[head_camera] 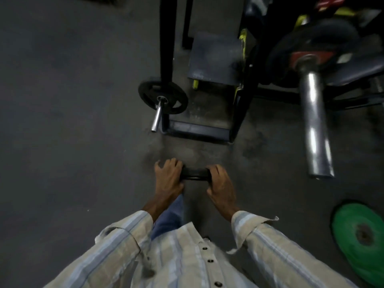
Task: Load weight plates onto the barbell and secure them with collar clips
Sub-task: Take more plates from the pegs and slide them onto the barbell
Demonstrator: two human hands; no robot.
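Head view: small black weight plate carried edge-up in front of the body, clamped between left hand and right hand, one on each side. Gripped at opposite rims probably to share the load and keep the bore free for sliding onto a sleeve. Left fingers curled over the top of the rim, thumb side toward the body; right fingers wrapped likewise, closed firmly on the plate. Both wrists fairly straight, forearms reaching forward and down out of striped shirt cuffs, elbows tucked near the torso.

Ahead and right, chrome barbell sleeve pointing toward the viewer, bare along its visible length, with a dark plate already seated at its inner end. Judged target for the carried plate. Farther left, a smaller peg on the rack holding another black plate. Green plate flat on the floor at lower right, well apart from both hands. No collar clip clearly identifiable.
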